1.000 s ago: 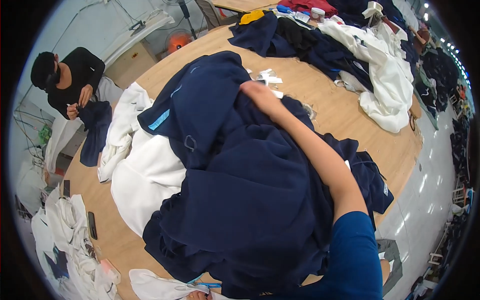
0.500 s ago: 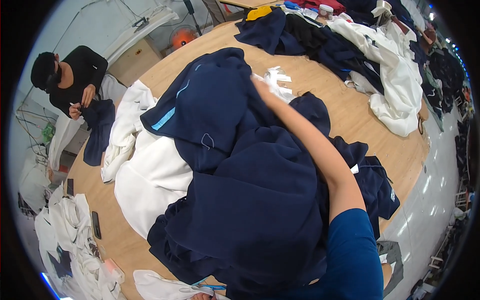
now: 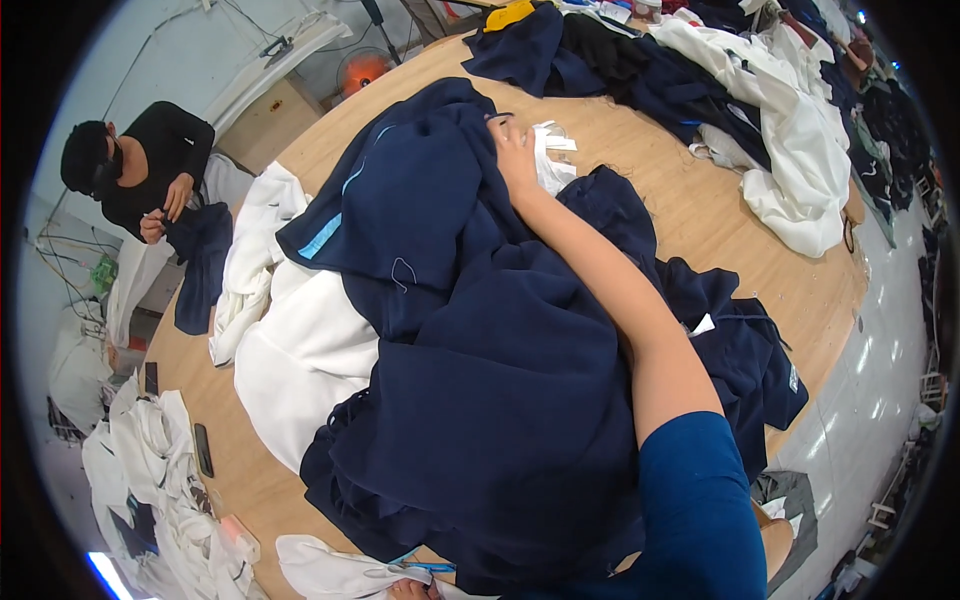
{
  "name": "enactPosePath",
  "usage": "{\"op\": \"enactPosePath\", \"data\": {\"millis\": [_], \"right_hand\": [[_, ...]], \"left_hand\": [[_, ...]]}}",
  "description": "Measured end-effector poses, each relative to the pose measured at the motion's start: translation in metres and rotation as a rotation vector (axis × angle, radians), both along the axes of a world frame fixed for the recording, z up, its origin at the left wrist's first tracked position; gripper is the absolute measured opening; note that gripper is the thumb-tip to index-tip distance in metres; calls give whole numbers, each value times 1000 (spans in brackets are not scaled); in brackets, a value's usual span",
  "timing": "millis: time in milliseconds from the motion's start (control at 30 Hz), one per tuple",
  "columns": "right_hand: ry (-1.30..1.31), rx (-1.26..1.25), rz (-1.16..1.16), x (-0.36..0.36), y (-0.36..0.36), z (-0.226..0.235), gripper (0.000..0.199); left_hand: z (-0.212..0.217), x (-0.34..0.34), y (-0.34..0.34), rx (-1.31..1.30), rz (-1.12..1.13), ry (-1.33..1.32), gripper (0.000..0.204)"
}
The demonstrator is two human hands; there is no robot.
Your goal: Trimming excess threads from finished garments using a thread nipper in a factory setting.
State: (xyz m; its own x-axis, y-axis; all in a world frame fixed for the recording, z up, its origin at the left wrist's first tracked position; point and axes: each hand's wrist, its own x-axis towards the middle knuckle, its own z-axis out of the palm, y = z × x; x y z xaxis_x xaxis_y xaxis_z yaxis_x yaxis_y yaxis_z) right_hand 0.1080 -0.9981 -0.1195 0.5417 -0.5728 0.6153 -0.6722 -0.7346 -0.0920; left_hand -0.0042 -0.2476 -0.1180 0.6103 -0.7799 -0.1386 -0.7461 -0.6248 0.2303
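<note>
A large heap of navy garments [image 3: 500, 390] lies in front of me, its upper piece [image 3: 425, 190] carrying a light-blue strip and a loose pale thread. My right arm reaches across the heap's right side. At its far edge, beside white fabric strips [image 3: 552, 160], is my right hand [image 3: 514, 160], its fingers bent around a small, thin dark thing that I cannot make out. Only the fingers of my left hand [image 3: 410, 590] show at the lower edge, next to a white cloth [image 3: 335, 570] and a light-blue strip [image 3: 428, 567]; their grip is cut off.
White garments [image 3: 300, 350] lie left of the heap on the round wooden table [image 3: 715, 215]. Two phones, one a dark phone [image 3: 203, 450], rest near the left edge. Across the table, a co-worker [image 3: 150, 180] handles navy cloth. More clothing [image 3: 790, 190] is piled at the far right.
My right hand has shifted slightly up and left along the heap's far edge, and its fingers now show with a dark thing at them. The view has moved slightly.
</note>
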Motion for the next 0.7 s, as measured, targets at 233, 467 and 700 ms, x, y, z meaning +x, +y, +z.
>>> {"op": "enactPosePath", "data": {"millis": [233, 467, 700], "right_hand": [[-52, 117, -492, -25, -51, -40, 54], [200, -155, -646, -54, -113, -121, 42], [147, 49, -419, -4, -53, -105, 43]], "left_hand": [[-3, -1, 4, 52, 44, 39, 22], [-22, 2, -2, 69, -61, 109, 30], [-17, 3, 20, 60, -17, -6, 29]]}}
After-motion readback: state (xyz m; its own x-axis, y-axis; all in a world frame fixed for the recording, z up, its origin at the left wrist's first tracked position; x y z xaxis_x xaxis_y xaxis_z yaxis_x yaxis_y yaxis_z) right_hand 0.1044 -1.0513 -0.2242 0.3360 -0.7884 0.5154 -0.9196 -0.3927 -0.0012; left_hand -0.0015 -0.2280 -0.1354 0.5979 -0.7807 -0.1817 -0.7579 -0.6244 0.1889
